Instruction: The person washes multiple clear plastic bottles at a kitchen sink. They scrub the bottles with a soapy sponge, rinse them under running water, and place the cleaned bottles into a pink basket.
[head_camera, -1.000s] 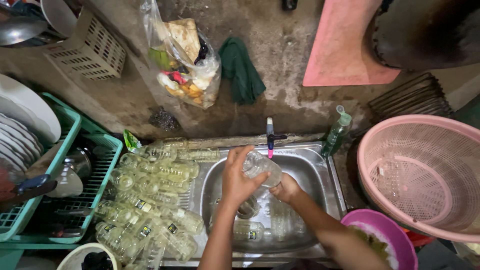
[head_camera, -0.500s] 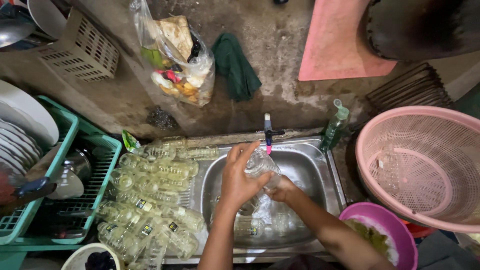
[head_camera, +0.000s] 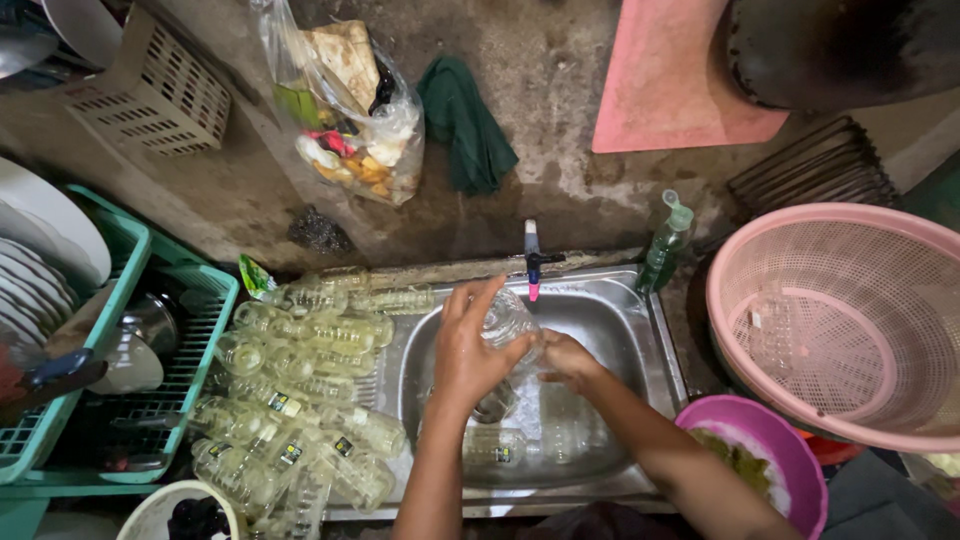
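Over a steel sink (head_camera: 640, 330) both my hands hold one clear plastic bottle (head_camera: 506, 318) just below the small tap (head_camera: 531, 262). My left hand (head_camera: 470, 350) wraps the bottle's body from the left. My right hand (head_camera: 566, 360) grips its lower end from the right. More clear bottles (head_camera: 520, 440) lie in the water of the basin under my hands. A heap of several similar bottles (head_camera: 290, 400) covers the draining board to the left of the basin.
A pink mesh basket (head_camera: 850, 320) stands at the right, a purple bowl (head_camera: 770, 450) below it, a green soap bottle (head_camera: 665, 245) behind the sink. A teal dish rack (head_camera: 200, 340) with plates is left. A plastic bag (head_camera: 345, 110) and green cloth (head_camera: 465, 120) hang on the wall.
The bottle and both hands have stayed under the tap, with my left hand turning slightly around the bottle. The view has shifted a little.
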